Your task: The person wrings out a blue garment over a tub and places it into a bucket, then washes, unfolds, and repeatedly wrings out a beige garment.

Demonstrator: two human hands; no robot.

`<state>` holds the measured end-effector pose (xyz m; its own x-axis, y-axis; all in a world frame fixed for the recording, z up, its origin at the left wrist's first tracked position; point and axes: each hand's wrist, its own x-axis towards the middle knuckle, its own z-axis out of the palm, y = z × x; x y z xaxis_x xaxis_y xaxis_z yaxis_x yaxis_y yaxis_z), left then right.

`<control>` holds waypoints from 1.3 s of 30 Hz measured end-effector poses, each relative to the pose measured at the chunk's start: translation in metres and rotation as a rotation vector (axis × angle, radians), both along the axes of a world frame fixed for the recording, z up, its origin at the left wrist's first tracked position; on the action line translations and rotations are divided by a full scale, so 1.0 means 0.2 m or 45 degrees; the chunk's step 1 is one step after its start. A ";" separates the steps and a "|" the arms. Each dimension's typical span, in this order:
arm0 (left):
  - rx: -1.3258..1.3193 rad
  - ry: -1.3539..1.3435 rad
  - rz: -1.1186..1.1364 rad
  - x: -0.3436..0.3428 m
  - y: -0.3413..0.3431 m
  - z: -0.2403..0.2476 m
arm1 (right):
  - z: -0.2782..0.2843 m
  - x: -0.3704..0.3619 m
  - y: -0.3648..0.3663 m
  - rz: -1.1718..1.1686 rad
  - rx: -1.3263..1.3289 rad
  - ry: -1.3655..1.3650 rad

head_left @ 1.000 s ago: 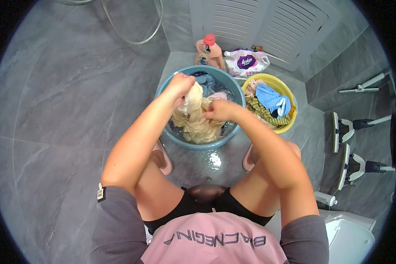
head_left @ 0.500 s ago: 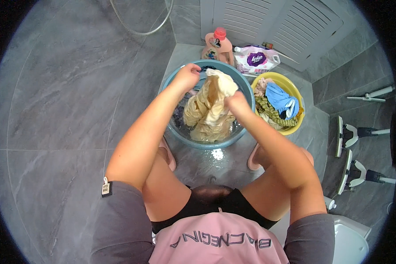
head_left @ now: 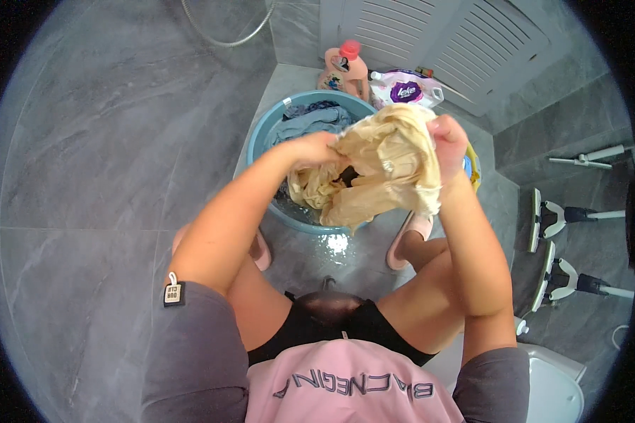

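One cream garment is lifted, gripped by left hand and right hand, over a blue basin (blue clothing left inside).

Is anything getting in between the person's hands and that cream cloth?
Nothing visible is. The left hand holds the cream cloth at its left side, and the right hand grips its upper right edge. The blue basin lies beneath, not between them.
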<state>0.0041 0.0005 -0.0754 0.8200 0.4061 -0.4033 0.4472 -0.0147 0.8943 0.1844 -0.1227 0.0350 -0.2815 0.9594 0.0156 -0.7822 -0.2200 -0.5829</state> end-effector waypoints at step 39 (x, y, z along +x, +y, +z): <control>0.373 -0.128 0.123 -0.07 -0.03 -0.33 | 0.07 0.06 0.11 -0.545 0.379 -1.092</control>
<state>-0.0091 -0.0055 -0.1408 0.8018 0.5709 -0.1766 0.3685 -0.2397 0.8982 0.1956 -0.1015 0.0487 0.0577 0.9726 0.2253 -0.0511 0.2282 -0.9723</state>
